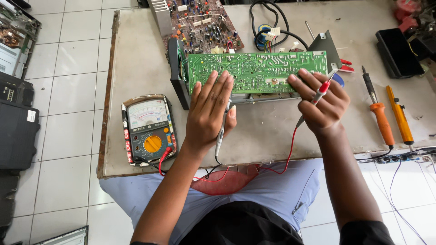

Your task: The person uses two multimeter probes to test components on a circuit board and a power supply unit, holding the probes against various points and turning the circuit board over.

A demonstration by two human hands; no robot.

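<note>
Grip, right hand (323,105): fingers curled round the red probe (321,90), pinched like a pen, tip pointing up toward the board's right end. Grip, left hand (210,112): fingers spread flat, tips touching the board's lower edge; the black probe (221,131) lies tucked under my palm beside the thumb, and I cannot tell how firmly it is held.

Item, board (256,71): green, solder side up, at 12 o'clock from my hands, propped on a dark chassis (178,81).

Item, meter (147,129): analogue, yellow dial, at 9 o'clock of my left hand, leads plugged in at its lower corner.

Handling note, my judgement: steady the board with the flat hand, set each tip on a single solder pad, and keep the red lead (286,159) slack so it cannot tug.

Containers: none open to view. The chassis carries only the board, and what lies beneath it is hidden.

Sundry, at 3 o'clock: two orange-handled tools (383,124) on the table (272,136).
</note>
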